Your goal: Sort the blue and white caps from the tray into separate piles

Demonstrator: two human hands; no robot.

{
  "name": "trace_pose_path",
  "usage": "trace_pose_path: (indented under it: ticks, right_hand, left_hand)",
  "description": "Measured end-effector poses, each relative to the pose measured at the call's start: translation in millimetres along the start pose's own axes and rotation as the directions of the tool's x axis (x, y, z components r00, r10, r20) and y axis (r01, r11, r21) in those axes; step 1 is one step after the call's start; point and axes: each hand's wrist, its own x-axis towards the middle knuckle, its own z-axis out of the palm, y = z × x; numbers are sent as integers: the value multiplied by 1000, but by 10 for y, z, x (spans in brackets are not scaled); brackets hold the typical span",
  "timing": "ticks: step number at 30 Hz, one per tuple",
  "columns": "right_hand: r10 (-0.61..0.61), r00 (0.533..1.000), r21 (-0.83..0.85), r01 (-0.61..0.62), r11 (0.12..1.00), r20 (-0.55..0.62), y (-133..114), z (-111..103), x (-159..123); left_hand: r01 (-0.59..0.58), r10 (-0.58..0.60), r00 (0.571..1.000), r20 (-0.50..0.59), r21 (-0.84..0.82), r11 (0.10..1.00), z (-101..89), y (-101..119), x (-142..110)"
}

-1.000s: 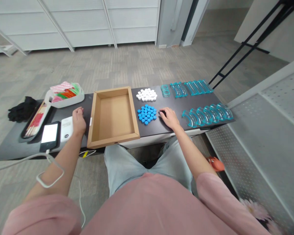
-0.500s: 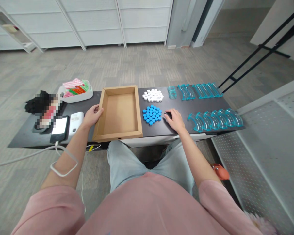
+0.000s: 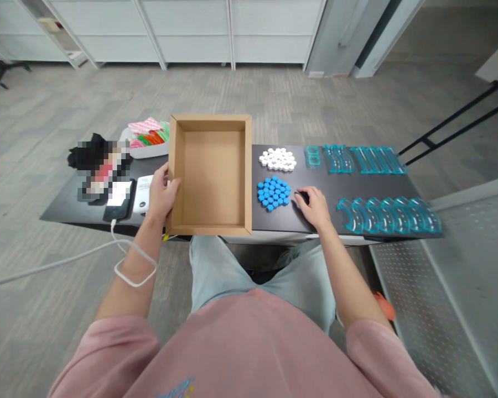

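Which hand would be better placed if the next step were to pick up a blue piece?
Probably the right hand: it is just beside the blue pieces, while the left hand grips the left wall of the cardboard box.

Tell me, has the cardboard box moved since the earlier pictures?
Yes. Judged against the white bin, the cardboard box has moved left in view: the gap between them is gone, and it now overlaps the bin's right end.
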Motion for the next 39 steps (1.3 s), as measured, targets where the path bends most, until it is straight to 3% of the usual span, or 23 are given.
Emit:
trace_pose_path:
  ticks: [3,8,15,22,28,30,32,36,39]
  right_hand:
    - [6,1000,-30,-5,1000,14,-14,-19,3]
    - [9,1000,-41,-9,999,0,-17,-26,6]
    - [-28,999,-28,27,999,-33,19,0,-6]
    - [-34,999,-51,32,998,-37,-12,2,-19]
    - [-7,1000,-69,5,998,-24,-175,-54,-57]
    - [-17,999,-75,14,997,-40,-242,-116,-155]
    - [-61,998,-85,59,995,-21,-284,-202,-342]
    - [-163,963,-107,189,976,215,-222,-391,-965]
    - [-116,943,-130,164,978,313,-44,-465,-1499]
  left_hand:
    - [-3,-14,991,-136,-123,992,-53,-55,-70]
    - [122,-142,986,-92,-201,972,2,-63,52]
    - [322,-322,946,14,19,946,159,120,282]
    - [363,-368,927,70,79,928,209,335,381]
    - [343,-343,939,8,-3,939,104,496,252]
    - [360,-362,930,-64,-48,932,45,457,120]
    - [398,-404,912,-69,-92,913,-8,350,-32]
    - [443,-443,896,24,-119,889,-67,66,-277]
    - [479,-470,877,100,-103,872,-70,-35,-351]
